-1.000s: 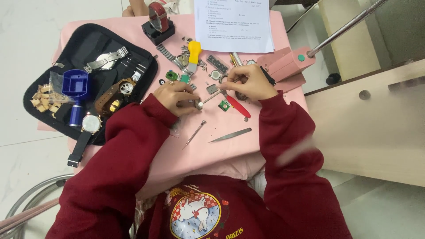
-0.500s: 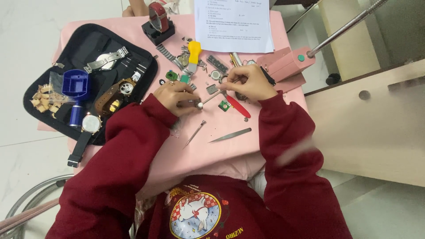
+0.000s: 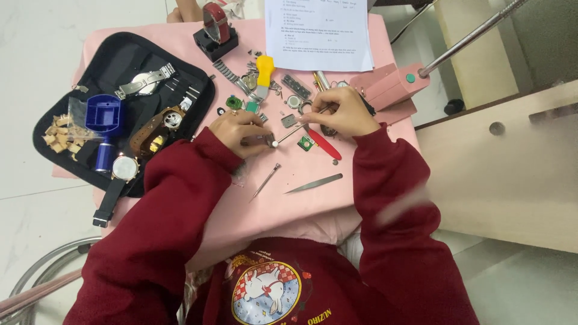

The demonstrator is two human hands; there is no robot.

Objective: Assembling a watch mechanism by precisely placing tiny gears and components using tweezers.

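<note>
My left hand (image 3: 242, 132) rests on the pink table cover (image 3: 301, 204), fingers pinched on a small metal watch part (image 3: 271, 142). My right hand (image 3: 340, 113) grips a thin silver screwdriver (image 3: 293, 129) whose tip meets that part. A red-handled tool (image 3: 325, 146) and a small green square piece (image 3: 306, 143) lie just under my right hand. Steel tweezers (image 3: 314, 183) and a thin pin tool (image 3: 265, 181) lie on the cover nearer to my body.
A black tool mat (image 3: 123, 57) at the left holds several watches, a blue case tool (image 3: 103, 114) and tan bits. Small watch parts, a yellow-handled tool (image 3: 264, 67), a printed sheet (image 3: 319, 30), a watch on a black stand (image 3: 215, 29) and a pink box (image 3: 388, 87) lie beyond my hands.
</note>
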